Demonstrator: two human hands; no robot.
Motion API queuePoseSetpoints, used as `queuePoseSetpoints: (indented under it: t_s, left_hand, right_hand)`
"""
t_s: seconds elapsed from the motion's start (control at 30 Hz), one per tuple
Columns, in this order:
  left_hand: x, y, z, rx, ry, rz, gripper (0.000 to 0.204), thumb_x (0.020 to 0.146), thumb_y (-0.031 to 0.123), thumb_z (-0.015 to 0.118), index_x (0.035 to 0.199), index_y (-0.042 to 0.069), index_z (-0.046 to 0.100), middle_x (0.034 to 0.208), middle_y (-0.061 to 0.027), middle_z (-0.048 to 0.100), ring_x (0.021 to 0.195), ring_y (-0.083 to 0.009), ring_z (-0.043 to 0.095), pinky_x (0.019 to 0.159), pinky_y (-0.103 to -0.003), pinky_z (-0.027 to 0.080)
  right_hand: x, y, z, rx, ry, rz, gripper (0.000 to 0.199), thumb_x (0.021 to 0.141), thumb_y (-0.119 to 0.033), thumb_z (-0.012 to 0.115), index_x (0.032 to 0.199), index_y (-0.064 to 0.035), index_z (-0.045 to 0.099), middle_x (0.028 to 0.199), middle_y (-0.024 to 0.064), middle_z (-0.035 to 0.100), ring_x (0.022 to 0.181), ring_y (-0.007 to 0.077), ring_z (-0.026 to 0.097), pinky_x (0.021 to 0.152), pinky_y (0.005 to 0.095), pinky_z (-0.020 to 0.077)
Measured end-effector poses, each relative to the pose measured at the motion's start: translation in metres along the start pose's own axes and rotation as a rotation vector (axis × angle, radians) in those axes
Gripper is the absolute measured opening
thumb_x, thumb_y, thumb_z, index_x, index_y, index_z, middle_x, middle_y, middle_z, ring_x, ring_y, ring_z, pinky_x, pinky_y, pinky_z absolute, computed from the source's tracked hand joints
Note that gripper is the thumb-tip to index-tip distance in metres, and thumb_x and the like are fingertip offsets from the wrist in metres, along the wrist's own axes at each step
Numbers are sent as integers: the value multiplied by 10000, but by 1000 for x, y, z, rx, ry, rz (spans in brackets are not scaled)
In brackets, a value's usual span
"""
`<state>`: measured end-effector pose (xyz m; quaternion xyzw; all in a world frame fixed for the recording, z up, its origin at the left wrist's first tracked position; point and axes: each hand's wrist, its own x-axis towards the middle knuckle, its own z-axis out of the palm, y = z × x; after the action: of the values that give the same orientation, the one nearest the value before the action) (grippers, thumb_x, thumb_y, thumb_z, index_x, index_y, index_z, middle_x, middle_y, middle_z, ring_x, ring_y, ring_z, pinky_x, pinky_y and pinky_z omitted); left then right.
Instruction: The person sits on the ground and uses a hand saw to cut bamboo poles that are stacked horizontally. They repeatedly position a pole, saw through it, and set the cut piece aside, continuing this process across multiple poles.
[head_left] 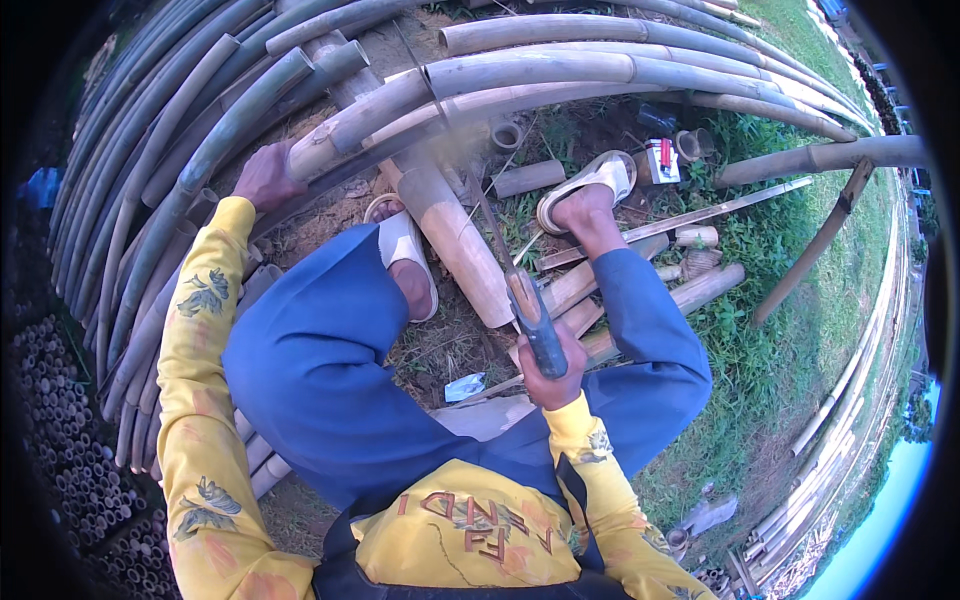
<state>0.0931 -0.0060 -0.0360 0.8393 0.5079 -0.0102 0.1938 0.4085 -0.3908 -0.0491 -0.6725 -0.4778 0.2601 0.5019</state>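
My right hand (pixel 556 372) is closed round the dark handle of a handsaw (pixel 541 333). Its long thin blade slants away up and to the left, crossing a thick bamboo pole (pixel 382 108) where a dark cut line shows. A pale blur, possibly sawdust, hangs beside the blade below the cut. My left hand (pixel 268 176) grips the near left end of that same pole, its fingers partly hidden behind it. Under the pole lies a short bamboo log (pixel 452 245), running toward me between my feet.
Long bamboo poles (pixel 180 130) are heaped at the left. Cut bamboo pieces (pixel 600 305) lie by my right foot. A red lighter (pixel 665 155) and a white pack rest on a stump. A propped bamboo rail (pixel 820 160) stands at the right; several hollow cut ends (pixel 80 440) are stacked lower left.
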Motion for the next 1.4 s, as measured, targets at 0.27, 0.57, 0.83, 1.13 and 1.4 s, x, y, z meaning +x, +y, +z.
queuePoseSetpoints:
  t_s: [0.27,0.57,0.83,1.13,1.4]
  left_hand:
    - [3,-14,8,30,-48,21,552,640,241,790,1145,49,678,985,-232,734,977,-434,698,884,-506,539]
    - [-14,-36,-2,120,98,24,515,697,230,779,1171,85,640,1012,-233,723,993,-447,683,863,-526,530]
    - [-66,-4,31,169,71,10,432,776,316,761,1138,120,630,987,-230,734,976,-461,693,814,-554,530]
    - [-93,29,35,73,46,-35,389,905,442,617,1104,109,650,1030,-218,728,1070,-426,668,967,-527,470]
    - [-94,6,18,331,255,155,303,848,282,676,1117,163,601,1076,-88,711,1113,-320,653,936,-478,469]
  right_hand:
    - [125,-17,63,175,-17,7,135,869,-43,743,947,-20,635,715,29,583,625,93,526,612,277,460]
    - [-21,-68,-77,-231,53,-154,311,726,12,773,1027,22,697,867,156,715,691,308,704,654,343,548]
    - [-127,-108,-218,-779,411,-156,219,748,4,741,950,-4,658,794,156,665,632,335,661,600,380,515]
    - [-279,46,-187,-801,751,488,192,867,-105,721,1017,-23,631,771,184,651,683,393,652,645,456,509]
    - [-267,87,-179,-780,-41,891,481,799,-193,776,1217,0,635,1147,276,691,1066,484,659,920,529,526]
